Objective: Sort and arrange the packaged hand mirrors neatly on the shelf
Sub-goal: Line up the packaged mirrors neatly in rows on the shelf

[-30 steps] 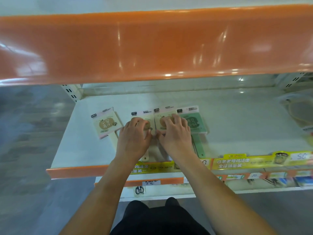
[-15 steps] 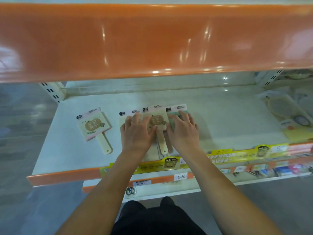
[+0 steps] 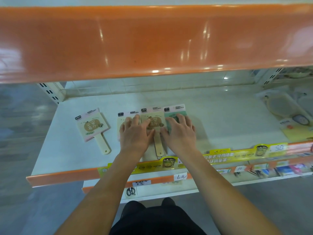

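Observation:
Three packaged hand mirrors lie side by side on the white shelf [image 3: 211, 116]. My left hand [image 3: 135, 133] rests flat on the left cream mirror [image 3: 122, 121], fingertips reaching onto the middle cream mirror [image 3: 155, 123]. My right hand [image 3: 180, 133] lies flat on the green mirror [image 3: 176, 115] at the right of the row. The middle mirror's handle shows between my hands. A fourth cream mirror with a pink edge [image 3: 92, 127] sits alone to the left, tilted, handle pointing toward the front edge.
An orange upper shelf lip [image 3: 152, 44] overhangs the space. The shelf's front rail [image 3: 64, 175] is orange with yellow noodle labels [image 3: 237, 154]. Clear-packaged round items [image 3: 284, 109] lie at the right end. A lower shelf holds price tags and small goods.
My hands have slid slightly apart on the three grouped mirrors, the right one onto the green mirror. The view has shifted a little; the lone left mirror has not moved.

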`<state>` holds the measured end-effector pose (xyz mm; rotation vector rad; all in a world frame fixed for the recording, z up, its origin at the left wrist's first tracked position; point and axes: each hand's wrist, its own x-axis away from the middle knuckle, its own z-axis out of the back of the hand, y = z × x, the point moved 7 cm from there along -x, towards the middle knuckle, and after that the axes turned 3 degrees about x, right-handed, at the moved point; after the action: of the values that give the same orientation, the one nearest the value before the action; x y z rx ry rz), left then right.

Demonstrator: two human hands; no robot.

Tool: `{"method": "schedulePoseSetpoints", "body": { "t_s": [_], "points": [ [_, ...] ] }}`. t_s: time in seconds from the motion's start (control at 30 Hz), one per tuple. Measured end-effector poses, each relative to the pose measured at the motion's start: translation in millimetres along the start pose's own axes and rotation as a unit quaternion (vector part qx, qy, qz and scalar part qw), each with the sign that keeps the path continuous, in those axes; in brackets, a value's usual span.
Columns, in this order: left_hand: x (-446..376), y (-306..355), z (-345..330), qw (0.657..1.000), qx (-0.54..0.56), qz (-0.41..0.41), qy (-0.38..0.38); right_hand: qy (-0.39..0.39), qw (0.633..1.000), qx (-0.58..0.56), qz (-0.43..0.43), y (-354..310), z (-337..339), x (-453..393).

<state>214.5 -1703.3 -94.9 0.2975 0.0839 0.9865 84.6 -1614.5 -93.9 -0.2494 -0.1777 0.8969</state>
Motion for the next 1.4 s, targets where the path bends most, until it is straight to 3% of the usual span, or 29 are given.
{"method": "schedulePoseSetpoints", "body": {
  "t_s": [1.13, 1.27, 1.4],
  "points": [
    [10.1, -5.9, -2.9, 0.998, 0.06, -0.027, -0.015, -0.021, 0.999, -0.048, -0.012, 17.7, 12.8, -2.0],
    [13.9, -10.2, 6.7, 0.994, 0.107, -0.026, 0.02, -0.035, 0.997, -0.068, -0.014, 17.0, 16.1, 1.5],
    [20.2, -20.1, 16.0, 0.993, 0.097, -0.018, 0.065, 0.0, 0.998, -0.065, -0.003, 11.4, 24.5, 9.7]
  ]
}}
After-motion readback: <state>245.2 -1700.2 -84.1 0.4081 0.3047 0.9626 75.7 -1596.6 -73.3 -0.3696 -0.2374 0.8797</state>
